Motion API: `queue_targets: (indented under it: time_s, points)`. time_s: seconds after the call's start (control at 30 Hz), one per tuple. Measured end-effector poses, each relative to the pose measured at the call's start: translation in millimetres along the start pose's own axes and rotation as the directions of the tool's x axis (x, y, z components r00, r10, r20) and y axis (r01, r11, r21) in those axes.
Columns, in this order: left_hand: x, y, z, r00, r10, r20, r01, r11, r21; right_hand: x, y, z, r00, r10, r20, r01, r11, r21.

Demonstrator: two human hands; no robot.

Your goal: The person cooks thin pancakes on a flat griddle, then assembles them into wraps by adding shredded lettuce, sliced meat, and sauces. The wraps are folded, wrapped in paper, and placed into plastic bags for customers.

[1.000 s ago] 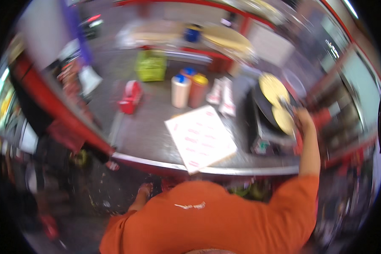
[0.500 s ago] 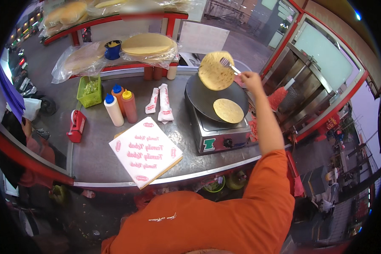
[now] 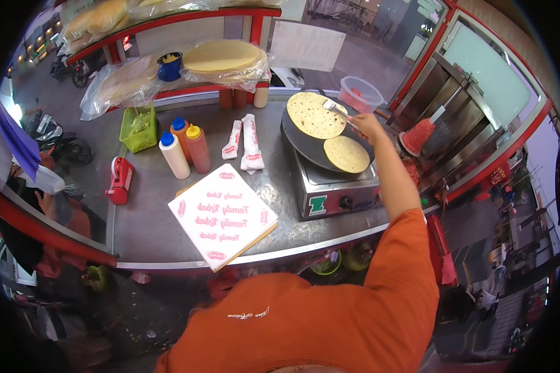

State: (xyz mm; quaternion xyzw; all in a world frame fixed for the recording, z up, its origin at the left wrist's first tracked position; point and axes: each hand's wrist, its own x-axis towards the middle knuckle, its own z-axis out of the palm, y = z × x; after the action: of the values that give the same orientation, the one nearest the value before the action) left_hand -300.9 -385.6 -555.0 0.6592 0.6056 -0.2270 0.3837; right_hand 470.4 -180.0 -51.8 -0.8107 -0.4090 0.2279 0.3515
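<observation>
My right hand (image 3: 368, 126) is closed around a pair of metal tongs (image 3: 336, 107) with a slotted head. The head touches the larger browned flatbread (image 3: 314, 116), which lies flat on the far left of a round black griddle (image 3: 305, 147). A smaller pale flatbread (image 3: 346, 154) rests nearer me on the same griddle, its edge close to the larger one. Under the griddle stands a steel stove (image 3: 339, 200) with a knob on its front. My left hand is not in view.
White printed wrapping paper (image 3: 223, 214) lies stacked on the counter, with sauce bottles (image 3: 198, 149), two wrapped rolls (image 3: 251, 143), a green basket (image 3: 139, 129) and a red tape dispenser (image 3: 119, 180) beyond. Bagged flatbreads (image 3: 223, 57) sit on the shelf. A plastic tub (image 3: 362, 93) and meat spit (image 3: 419, 133) stand right.
The larger flatbread, held up above the griddle by the tongs before, now lies flat on it. My right hand has come down slightly. The view has shifted a little.
</observation>
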Motion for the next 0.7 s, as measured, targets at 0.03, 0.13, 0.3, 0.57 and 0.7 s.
queue_targets:
  time_s: [0.03,0.13,0.3,0.57,0.7]
  points:
    - [2,-1,-4,1.000,0.006,0.000,-0.006,1.000,0.015,10,-12,4,0.992,-0.112,-0.064,0.104,0.988,-0.118]
    - [14,-6,-21,0.999,0.028,-0.016,-0.027,0.997,0.079,10,-53,-27,0.885,-0.448,-0.127,0.428,0.890,-0.161]
    - [19,-22,-26,0.998,0.065,-0.021,-0.061,0.984,0.169,-45,-85,-82,0.950,-0.312,-0.027,0.312,0.937,0.155]
    - [15,-48,-4,0.995,-0.078,0.069,0.083,0.993,-0.086,-35,-22,-116,0.983,-0.183,-0.022,0.178,0.974,-0.142]
    - [29,-58,10,0.989,-0.123,0.079,0.135,0.974,-0.181,-32,19,-113,0.980,-0.169,0.107,0.193,0.938,-0.289]
